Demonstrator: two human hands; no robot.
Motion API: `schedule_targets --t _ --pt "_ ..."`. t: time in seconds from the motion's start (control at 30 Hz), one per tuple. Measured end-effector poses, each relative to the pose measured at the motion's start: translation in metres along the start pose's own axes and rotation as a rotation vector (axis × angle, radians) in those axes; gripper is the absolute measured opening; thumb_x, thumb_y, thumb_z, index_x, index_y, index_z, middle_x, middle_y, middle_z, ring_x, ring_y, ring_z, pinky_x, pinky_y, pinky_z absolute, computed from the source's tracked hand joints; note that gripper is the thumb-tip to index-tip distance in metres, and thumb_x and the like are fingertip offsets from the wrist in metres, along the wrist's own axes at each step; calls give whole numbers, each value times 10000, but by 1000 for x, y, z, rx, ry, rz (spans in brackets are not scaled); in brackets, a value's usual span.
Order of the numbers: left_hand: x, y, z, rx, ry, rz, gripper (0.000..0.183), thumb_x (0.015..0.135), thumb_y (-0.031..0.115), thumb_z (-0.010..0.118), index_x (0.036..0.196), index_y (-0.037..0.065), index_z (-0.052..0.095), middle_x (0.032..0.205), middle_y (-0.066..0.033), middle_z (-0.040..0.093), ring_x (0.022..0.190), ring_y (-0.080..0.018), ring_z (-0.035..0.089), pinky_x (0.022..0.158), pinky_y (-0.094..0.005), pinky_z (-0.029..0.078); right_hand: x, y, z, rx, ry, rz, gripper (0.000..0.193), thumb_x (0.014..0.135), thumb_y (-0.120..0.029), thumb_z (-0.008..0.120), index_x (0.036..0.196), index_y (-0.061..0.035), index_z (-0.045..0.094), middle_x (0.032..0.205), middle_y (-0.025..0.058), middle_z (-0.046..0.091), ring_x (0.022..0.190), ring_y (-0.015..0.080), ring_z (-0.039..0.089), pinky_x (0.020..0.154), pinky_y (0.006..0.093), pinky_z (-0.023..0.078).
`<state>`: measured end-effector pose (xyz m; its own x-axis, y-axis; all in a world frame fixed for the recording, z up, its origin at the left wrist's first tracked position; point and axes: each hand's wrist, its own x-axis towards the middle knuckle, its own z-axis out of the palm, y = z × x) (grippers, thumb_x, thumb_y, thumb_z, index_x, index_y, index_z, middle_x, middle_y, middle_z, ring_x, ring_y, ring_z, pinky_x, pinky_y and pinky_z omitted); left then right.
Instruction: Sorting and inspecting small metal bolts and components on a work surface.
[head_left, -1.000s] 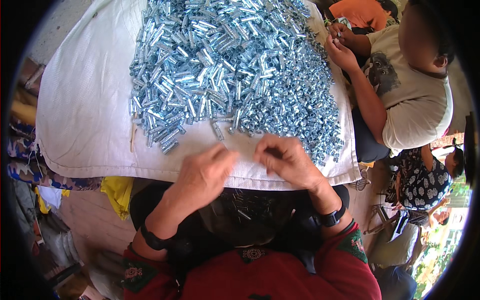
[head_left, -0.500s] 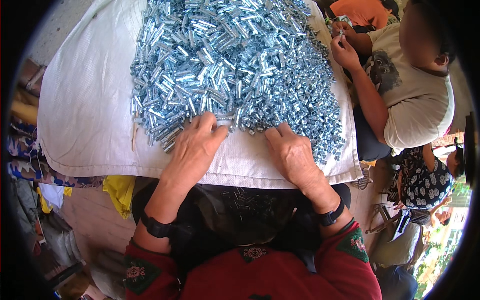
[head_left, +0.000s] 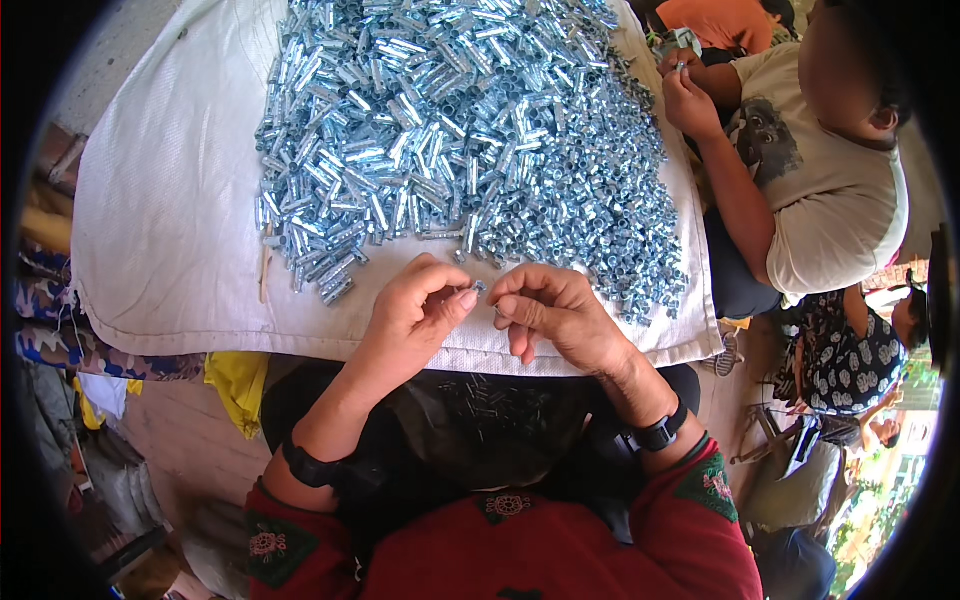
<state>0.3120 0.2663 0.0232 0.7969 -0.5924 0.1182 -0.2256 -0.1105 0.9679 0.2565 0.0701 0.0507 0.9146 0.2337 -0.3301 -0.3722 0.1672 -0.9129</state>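
Note:
My left hand pinches a small shiny metal tube between thumb and fingertips; its end pokes out toward the other hand. Facing it, my right hand has thumb and fingers pressed together around a small metal piece, mostly hidden, so its kind is unclear. Both hands are just above the near strip of the white woven cloth, fingertips nearly meeting. Right beyond them spreads a big heap of silvery metal tubes, with many short metal nuts or rings on its right side.
A thin stick lies left of the heap. Below the cloth's edge, a dark lap cover holds several loose tubes. At right sits a person in a printed shirt, hands near the heap. Yellow cloth hangs at left.
Both hands have drawn back from the heap's near edge and come together. Each now pinches a small metal piece. The person at right has shifted their hands slightly.

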Motion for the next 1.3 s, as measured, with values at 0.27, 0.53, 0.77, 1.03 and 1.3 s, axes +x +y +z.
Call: schedule_targets --t 0.27,0.53,0.77,1.03,1.3 --pt "-6 9 4 -248 -46 -180 130 901 85 534 961 -30 542 857 -36 559 733 -65 521 613 -195 437 -1 0 5 -28 14 -98 126 908 -58 484 1002 23 503 855 116 618 628 165 638 491 224 508" --pt "-6 10 6 -156 -64 -49 132 898 89 537 978 -15 547 768 -33 580 639 -76 537 548 -209 436 -3 -2 6 20 13 -77 113 912 -77 466 992 2 482 785 97 610 553 132 608 461 213 470" --pt "-8 18 12 -361 -44 -235 147 901 119 545 970 -11 554 735 -22 565 568 -49 518 503 -188 441 -1 3 7 90 33 -89 112 917 -103 480 960 0 479 748 89 607 514 123 590 438 202 444" --pt "-11 17 13 -432 6 -230 204 912 153 535 986 -35 565 683 -16 548 534 -47 507 456 -186 424 -3 6 13 60 72 -159 109 916 -100 489 947 4 474 733 85 600 500 112 578 438 197 442" --pt "-11 19 15 -577 28 -281 209 923 155 514 975 -39 570 676 -14 538 499 -39 469 426 -181 385 -5 9 16 1 78 -216 81 907 -71 500 934 3 478 728 74 596 503 100 576 448 195 452"
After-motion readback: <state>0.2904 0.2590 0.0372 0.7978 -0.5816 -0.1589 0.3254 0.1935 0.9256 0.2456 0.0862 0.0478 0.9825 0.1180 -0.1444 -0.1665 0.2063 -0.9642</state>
